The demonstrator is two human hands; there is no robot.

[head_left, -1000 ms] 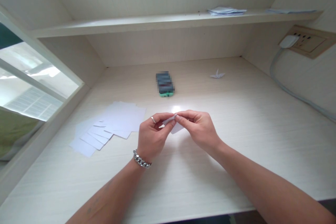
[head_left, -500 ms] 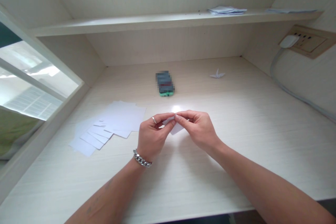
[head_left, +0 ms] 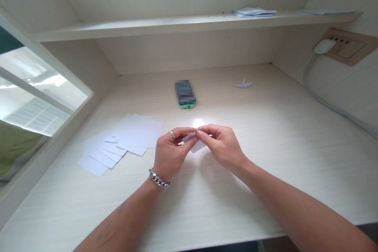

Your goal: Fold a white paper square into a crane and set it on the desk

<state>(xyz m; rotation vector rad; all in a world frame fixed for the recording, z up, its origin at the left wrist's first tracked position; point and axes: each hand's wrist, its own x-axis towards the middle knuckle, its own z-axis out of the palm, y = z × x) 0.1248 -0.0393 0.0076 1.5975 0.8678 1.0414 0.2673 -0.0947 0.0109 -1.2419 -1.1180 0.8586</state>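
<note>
A small folded piece of white paper (head_left: 198, 146) is pinched between both hands above the middle of the desk. My left hand (head_left: 170, 153), with a ring and a chain bracelet, grips its left side between thumb and index finger. From the other side my right hand (head_left: 223, 145) pinches the same paper, and the fingertips of both hands meet at its top edge. Fingers cover much of the paper, so its full shape is hidden. Left of the hands, several loose white sheets (head_left: 137, 132) lie fanned out on the desk.
A phone-like object (head_left: 185, 93) with a green edge, blurred out, lies behind the hands. A folded paper crane (head_left: 244, 83) stands at the back right. Paper stacks (head_left: 254, 12) rest on the shelf (head_left: 147, 27). A white plug (head_left: 324, 46) with a cable sits in the right wall socket.
Almost nothing differs. Both hands keep their pinch on the paper, with only a very slight shift of fingers and view.
</note>
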